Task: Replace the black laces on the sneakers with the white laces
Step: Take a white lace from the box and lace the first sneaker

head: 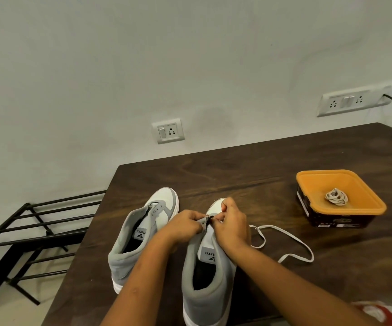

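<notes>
1. Head view: left hand (185, 222) and right hand (232, 225) are pinching the eyelet flap of the grey sneaker (213, 302) standing on the surface (249, 180).
2. White lace (291, 233) is trailing rightward from this sneaker.
3. Second sneaker (129, 245) is standing left of it; orange tub (355, 184), holding a coiled lace (336, 197), is sitting well to its right.

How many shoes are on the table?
2. The left sneaker stands untouched; the right sneaker sits beside it, with the left hand and right hand pinching at its eyelets.
</notes>
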Action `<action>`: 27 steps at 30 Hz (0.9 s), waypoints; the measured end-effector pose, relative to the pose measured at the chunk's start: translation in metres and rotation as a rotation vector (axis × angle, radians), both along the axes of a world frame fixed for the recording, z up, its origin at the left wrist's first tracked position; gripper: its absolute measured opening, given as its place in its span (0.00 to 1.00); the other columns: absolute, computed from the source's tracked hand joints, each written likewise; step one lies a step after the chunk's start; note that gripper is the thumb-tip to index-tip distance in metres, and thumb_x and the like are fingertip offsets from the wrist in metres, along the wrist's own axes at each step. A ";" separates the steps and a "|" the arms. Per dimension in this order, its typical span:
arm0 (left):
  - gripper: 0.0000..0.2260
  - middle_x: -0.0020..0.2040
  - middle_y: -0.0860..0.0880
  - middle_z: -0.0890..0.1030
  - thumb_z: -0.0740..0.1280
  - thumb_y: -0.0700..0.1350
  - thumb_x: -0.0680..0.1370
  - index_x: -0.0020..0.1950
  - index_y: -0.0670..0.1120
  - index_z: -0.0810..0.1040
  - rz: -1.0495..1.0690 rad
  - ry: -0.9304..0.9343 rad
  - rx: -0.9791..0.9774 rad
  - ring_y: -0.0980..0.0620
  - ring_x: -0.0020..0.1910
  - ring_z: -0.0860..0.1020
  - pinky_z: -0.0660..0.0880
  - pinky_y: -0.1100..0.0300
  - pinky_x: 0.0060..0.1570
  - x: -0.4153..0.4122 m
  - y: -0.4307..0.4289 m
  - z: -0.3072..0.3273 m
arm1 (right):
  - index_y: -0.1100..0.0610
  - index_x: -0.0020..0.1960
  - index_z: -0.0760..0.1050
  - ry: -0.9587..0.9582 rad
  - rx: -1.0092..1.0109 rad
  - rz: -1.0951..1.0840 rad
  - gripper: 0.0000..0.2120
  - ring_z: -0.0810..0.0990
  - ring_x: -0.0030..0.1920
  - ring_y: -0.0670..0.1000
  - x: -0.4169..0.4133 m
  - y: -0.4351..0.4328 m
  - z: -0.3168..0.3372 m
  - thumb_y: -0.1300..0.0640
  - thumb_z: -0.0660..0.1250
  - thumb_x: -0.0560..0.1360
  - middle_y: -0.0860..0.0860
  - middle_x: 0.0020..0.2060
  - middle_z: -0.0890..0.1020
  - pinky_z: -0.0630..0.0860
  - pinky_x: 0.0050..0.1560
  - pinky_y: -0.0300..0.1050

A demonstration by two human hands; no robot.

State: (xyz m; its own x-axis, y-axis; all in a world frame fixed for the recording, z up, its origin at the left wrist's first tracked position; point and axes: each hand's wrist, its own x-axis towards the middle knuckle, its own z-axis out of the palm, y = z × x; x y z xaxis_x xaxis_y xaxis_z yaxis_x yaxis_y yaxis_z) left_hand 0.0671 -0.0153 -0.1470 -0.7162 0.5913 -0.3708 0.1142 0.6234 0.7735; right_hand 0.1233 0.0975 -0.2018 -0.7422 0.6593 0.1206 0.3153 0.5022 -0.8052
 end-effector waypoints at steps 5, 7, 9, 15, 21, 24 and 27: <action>0.15 0.52 0.32 0.80 0.57 0.29 0.73 0.54 0.36 0.80 -0.030 -0.064 0.014 0.44 0.46 0.76 0.73 0.50 0.51 -0.002 -0.001 0.000 | 0.48 0.42 0.60 -0.017 0.046 0.032 0.15 0.77 0.37 0.49 0.001 -0.002 0.001 0.62 0.65 0.73 0.47 0.36 0.79 0.66 0.29 0.42; 0.15 0.49 0.33 0.80 0.58 0.29 0.73 0.53 0.36 0.80 -0.015 -0.053 0.014 0.45 0.44 0.76 0.73 0.52 0.48 -0.002 -0.001 -0.001 | 0.48 0.43 0.60 -0.005 0.043 0.053 0.15 0.77 0.37 0.49 0.001 -0.001 0.000 0.63 0.66 0.73 0.47 0.36 0.79 0.68 0.31 0.43; 0.15 0.49 0.33 0.80 0.58 0.29 0.72 0.52 0.37 0.81 -0.002 -0.038 0.018 0.45 0.44 0.76 0.73 0.52 0.47 -0.002 -0.001 -0.003 | 0.48 0.42 0.60 0.011 0.031 0.068 0.16 0.76 0.37 0.50 0.001 0.001 0.000 0.65 0.66 0.72 0.48 0.35 0.78 0.70 0.33 0.45; 0.15 0.48 0.33 0.81 0.59 0.30 0.72 0.50 0.38 0.82 0.020 -0.011 0.025 0.44 0.44 0.76 0.74 0.49 0.48 -0.003 -0.003 -0.003 | 0.49 0.43 0.62 -0.026 -0.012 0.097 0.15 0.77 0.39 0.51 -0.001 0.006 0.006 0.67 0.63 0.70 0.48 0.34 0.80 0.73 0.38 0.48; 0.15 0.43 0.40 0.80 0.59 0.29 0.72 0.48 0.42 0.83 0.033 -0.008 0.047 0.46 0.44 0.75 0.72 0.51 0.49 -0.004 -0.002 -0.003 | 0.50 0.42 0.61 -0.121 -0.015 0.037 0.11 0.76 0.41 0.56 -0.003 0.010 0.011 0.63 0.61 0.71 0.50 0.40 0.78 0.68 0.35 0.44; 0.16 0.43 0.40 0.80 0.58 0.29 0.72 0.48 0.43 0.83 0.036 0.001 0.050 0.45 0.44 0.75 0.74 0.46 0.53 -0.003 -0.003 -0.004 | 0.49 0.39 0.59 -0.102 -0.054 0.084 0.14 0.79 0.43 0.55 -0.001 0.011 0.011 0.64 0.63 0.70 0.51 0.40 0.81 0.75 0.41 0.48; 0.17 0.43 0.40 0.80 0.58 0.29 0.72 0.48 0.43 0.83 0.034 0.001 0.057 0.45 0.44 0.75 0.74 0.47 0.52 -0.003 -0.003 -0.004 | 0.49 0.37 0.58 -0.101 -0.022 0.097 0.16 0.77 0.40 0.53 -0.001 0.012 0.011 0.64 0.63 0.69 0.47 0.34 0.79 0.72 0.38 0.46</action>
State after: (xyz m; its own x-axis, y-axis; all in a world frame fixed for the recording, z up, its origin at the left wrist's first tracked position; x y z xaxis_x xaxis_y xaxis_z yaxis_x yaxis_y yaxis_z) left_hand 0.0644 -0.0178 -0.1507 -0.7367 0.5866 -0.3365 0.0947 0.5822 0.8075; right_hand 0.1225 0.1095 -0.1906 -0.8101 0.5857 0.0283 0.3461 0.5165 -0.7832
